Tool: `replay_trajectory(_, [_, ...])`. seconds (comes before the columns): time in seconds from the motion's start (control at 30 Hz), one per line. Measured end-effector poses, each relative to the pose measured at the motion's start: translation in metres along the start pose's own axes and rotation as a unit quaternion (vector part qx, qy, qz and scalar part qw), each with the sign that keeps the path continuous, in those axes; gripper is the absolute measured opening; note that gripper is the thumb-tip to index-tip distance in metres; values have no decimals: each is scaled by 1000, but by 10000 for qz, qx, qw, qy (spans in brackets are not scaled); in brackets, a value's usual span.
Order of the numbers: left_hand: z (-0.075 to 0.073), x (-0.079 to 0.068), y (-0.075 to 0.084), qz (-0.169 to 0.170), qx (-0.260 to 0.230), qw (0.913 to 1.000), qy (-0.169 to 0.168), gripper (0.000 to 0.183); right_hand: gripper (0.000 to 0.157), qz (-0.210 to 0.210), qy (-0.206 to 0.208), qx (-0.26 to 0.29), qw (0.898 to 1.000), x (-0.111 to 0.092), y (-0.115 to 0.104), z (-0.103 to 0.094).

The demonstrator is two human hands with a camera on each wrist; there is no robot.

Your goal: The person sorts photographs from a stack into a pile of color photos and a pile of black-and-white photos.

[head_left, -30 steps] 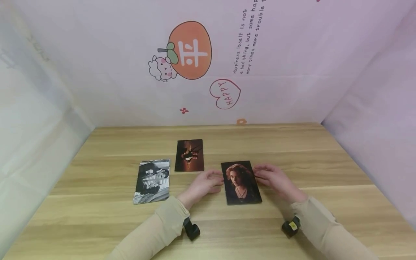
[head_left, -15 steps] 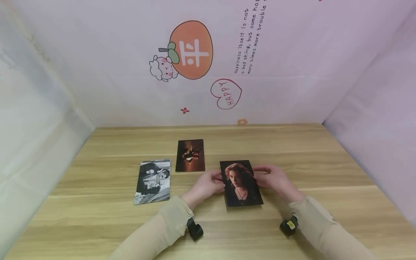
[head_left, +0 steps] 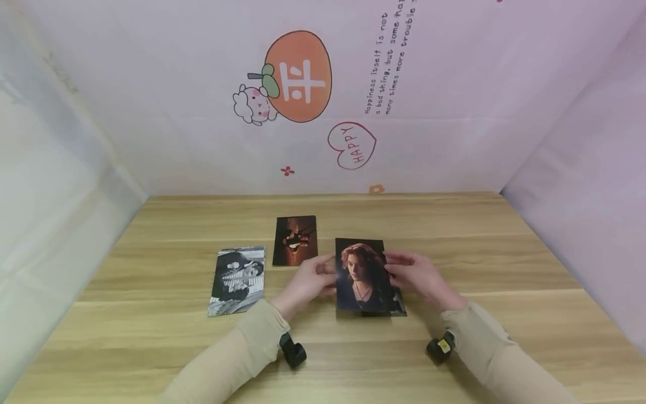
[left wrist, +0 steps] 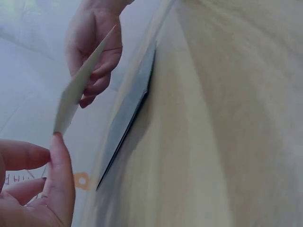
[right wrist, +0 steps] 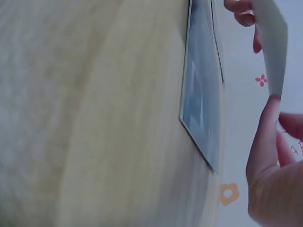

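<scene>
Between both hands a portrait photo card (head_left: pixel 360 278) is held up above the table, tilted, its pale back (left wrist: pixel 75 94) showing in the left wrist view. My left hand (head_left: pixel 306 280) pinches its left edge between thumb and fingers. At the opposite edge, my right hand (head_left: pixel 416 275) grips the card the same way. Beneath it lies another dark card or stack of cards (right wrist: pixel 201 90), flat on the table; the head view shows only its lower right corner. What is printed on that lower card is mostly hidden.
A black-and-white photo card (head_left: pixel 237 280) lies at the left of the wooden table (head_left: pixel 353 359). Behind the left hand lies a smaller dark orange-brown photo card (head_left: pixel 295 240). A printed cloth wall (head_left: pixel 202 157) stands along the back edge.
Both hands have closed on the portrait card's side edges. They have lifted it off the pile and shifted it slightly left and away, uncovering part of the dark card below.
</scene>
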State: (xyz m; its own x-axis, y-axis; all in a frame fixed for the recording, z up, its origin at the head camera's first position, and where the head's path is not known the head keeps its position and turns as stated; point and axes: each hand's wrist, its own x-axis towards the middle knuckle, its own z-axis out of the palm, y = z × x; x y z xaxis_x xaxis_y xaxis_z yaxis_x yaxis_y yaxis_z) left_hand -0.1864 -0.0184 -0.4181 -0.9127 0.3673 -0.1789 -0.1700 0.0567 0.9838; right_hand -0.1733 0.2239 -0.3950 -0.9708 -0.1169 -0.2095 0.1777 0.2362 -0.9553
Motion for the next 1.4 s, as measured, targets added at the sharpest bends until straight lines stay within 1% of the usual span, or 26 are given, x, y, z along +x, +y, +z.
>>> replay_trajectory(0.1, [-6, 1, 3, 37, -2, 9998, 213, 52, 50, -134, -238, 11, 9996, 0, -1, 2])
replay_trajectory(0.27, [-18, -4, 11, 130, 172, 9988, 436, 46, 53, -160, -458, 228, 9986, 3, -4, 7])
replay_trajectory(0.4, [-23, -6, 19, 181, 329, 9980, 514, 45, 52, -106, -374, 400, 9984, 6, -11, 11])
replay_trajectory(0.53, [-31, -6, 23, 112, 610, 9960, 646, 47, 51, -44, -219, 468, 9987, 10, -21, 21])
replay_trajectory(0.67, [-42, -6, 27, 21, 863, 9943, 625, 51, 50, -112, -153, 423, 9989, 16, -28, 31])
replay_trajectory(0.8, [-56, -11, 32, 26, 983, 9933, 610, 52, 53, -366, -396, 292, 9981, 25, -33, 40])
replay_trajectory(0.93, [-71, -16, 39, 43, 1102, 9920, 616, 52, 54, -526, -610, 153, 9966, 34, -40, 49])
replay_trajectory(1.07, [-84, -15, 45, 1, 1181, 9914, 565, 53, 51, -428, -580, 129, 9973, 41, -50, 60])
replay_trajectory(1.23, [-100, -10, 50, -96, 1285, 9895, 654, 54, 50, -284, -512, 328, 9977, 53, -65, 74])
replay_trajectory(1.3, [-105, -7, 51, -120, 1298, 9890, 696, 54, 50, -267, -492, 386, 9977, 60, -68, 80])
replay_trajectory(1.4, [-112, -3, 52, -68, 1380, 9880, 695, 53, 48, -152, -401, 472, 9980, 69, -70, 86])
